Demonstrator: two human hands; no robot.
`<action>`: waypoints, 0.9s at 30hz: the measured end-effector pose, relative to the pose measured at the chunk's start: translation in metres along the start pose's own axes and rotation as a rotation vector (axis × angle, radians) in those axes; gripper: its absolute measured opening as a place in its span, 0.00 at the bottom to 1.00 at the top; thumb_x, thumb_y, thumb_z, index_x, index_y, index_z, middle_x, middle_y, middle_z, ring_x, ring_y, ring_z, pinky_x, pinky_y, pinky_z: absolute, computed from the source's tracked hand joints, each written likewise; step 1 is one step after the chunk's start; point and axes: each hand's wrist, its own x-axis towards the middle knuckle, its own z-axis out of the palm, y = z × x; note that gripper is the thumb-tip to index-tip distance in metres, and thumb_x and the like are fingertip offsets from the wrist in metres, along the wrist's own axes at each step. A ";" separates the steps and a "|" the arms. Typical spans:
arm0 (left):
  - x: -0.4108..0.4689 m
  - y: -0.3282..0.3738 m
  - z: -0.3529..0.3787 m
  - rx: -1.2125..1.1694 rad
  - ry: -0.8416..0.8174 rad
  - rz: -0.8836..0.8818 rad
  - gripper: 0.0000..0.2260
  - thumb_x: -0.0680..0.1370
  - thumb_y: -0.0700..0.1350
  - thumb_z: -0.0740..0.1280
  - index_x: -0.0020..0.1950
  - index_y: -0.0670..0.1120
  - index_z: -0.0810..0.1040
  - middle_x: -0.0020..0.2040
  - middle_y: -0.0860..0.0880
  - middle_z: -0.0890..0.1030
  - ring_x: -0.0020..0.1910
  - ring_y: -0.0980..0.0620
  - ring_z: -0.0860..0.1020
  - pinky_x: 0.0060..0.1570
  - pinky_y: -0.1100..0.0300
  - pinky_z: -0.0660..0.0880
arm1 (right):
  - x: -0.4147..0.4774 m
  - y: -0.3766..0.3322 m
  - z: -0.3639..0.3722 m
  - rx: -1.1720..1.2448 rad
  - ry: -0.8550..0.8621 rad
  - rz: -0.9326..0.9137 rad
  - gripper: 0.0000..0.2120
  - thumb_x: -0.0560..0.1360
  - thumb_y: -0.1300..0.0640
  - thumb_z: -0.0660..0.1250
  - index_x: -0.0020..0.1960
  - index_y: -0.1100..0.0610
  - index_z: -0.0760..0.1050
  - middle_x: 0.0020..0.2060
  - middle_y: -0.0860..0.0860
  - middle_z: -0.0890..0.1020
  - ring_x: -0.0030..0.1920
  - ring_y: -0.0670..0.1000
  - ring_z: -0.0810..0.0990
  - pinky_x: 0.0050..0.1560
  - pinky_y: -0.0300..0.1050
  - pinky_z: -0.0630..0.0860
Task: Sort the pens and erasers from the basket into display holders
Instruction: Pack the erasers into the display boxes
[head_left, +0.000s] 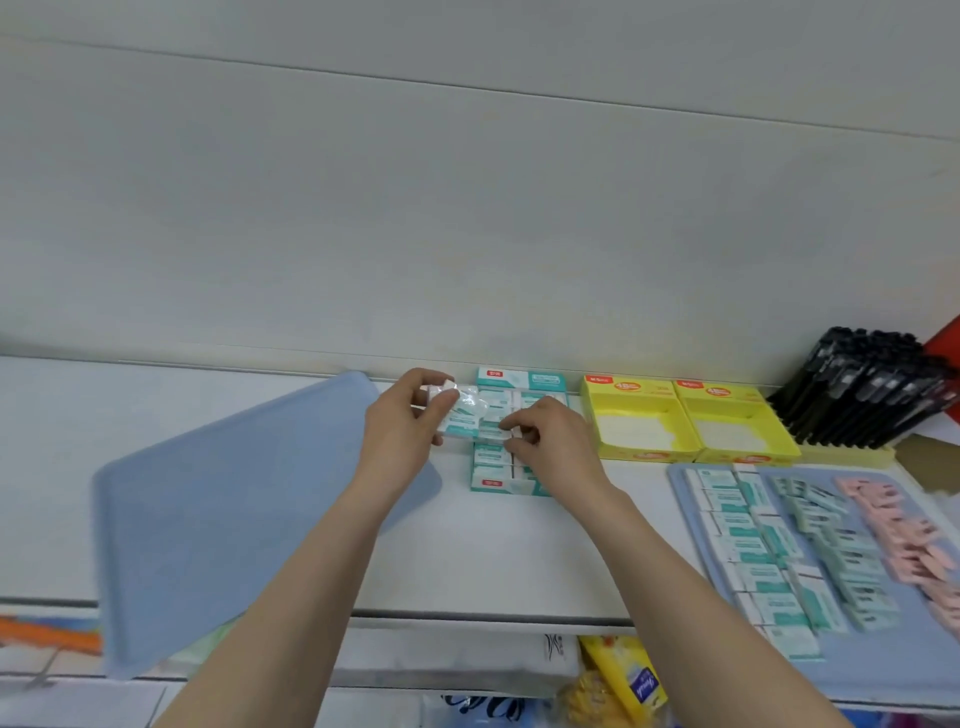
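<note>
Head view: left hand (402, 423) and right hand (553, 447) pinch a wrapped eraser pack (467, 415) over the eraser-filled teal box (521, 380); labels unreadable; yellow boxes (631, 387) at three o'clock.

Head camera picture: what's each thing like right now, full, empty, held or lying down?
Left hand: grips a clear-wrapped pack of teal-and-white erasers.
Right hand: pinches the pack's other end.
Teal-and-white cardboard display box: open, partly filled.
Two yellow cardboard display boxes: open; contents unclear.
Black plastic pens: standing tilted together.
Left pale-blue plastic tray: overhangs the counter edge.
Right pale-blue plastic tray: loaded with erasers in rows.
</note>
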 end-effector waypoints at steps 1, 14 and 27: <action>0.001 0.000 0.001 -0.009 -0.016 -0.003 0.03 0.78 0.49 0.68 0.51 0.54 0.79 0.43 0.49 0.82 0.29 0.58 0.79 0.31 0.67 0.76 | 0.000 -0.001 -0.002 0.003 0.004 -0.003 0.11 0.77 0.53 0.69 0.59 0.49 0.82 0.51 0.48 0.79 0.47 0.46 0.75 0.46 0.38 0.69; 0.008 0.019 0.021 -0.037 -0.191 0.068 0.02 0.75 0.46 0.72 0.46 0.49 0.83 0.36 0.44 0.72 0.32 0.51 0.73 0.25 0.70 0.70 | 0.000 0.003 -0.051 0.654 -0.047 0.084 0.08 0.71 0.63 0.75 0.47 0.55 0.80 0.38 0.49 0.81 0.36 0.44 0.78 0.42 0.39 0.75; 0.010 0.009 0.024 -0.066 -0.131 -0.005 0.11 0.80 0.38 0.61 0.56 0.53 0.75 0.48 0.52 0.79 0.36 0.58 0.83 0.33 0.72 0.73 | -0.011 0.015 -0.036 0.013 0.078 0.045 0.13 0.76 0.62 0.65 0.60 0.58 0.76 0.51 0.52 0.80 0.50 0.53 0.78 0.48 0.42 0.72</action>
